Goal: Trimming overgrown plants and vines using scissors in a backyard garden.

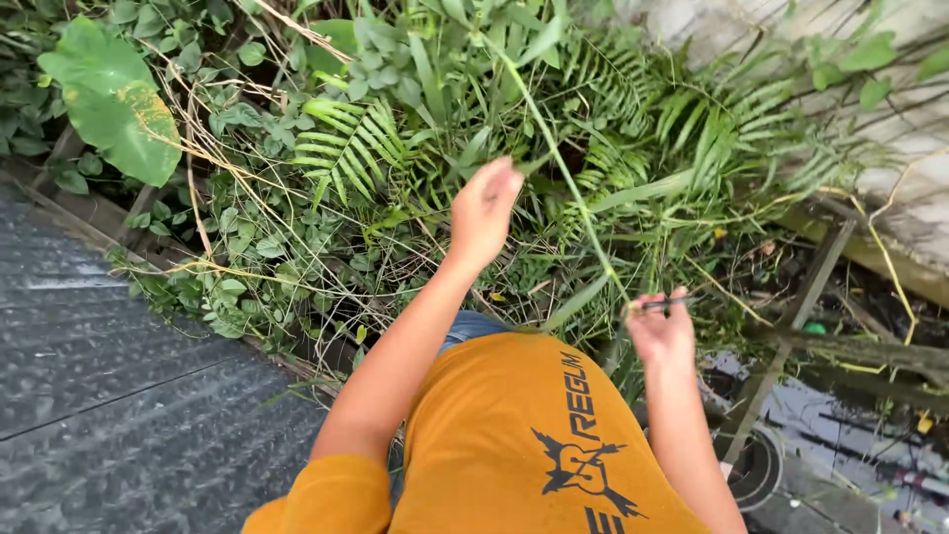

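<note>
Left hand [482,210] loosely curled among feathery ferns [346,148]; right hand [660,331] pinches a thin dark tool [664,303] beside a long smooth green stalk [563,168].

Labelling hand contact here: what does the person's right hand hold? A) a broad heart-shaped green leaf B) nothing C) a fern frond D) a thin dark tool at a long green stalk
D: the right hand pinches a thin dark tool beside the long green stalk.

Weedy ground [791,297] under ferns [346,148]
</note>
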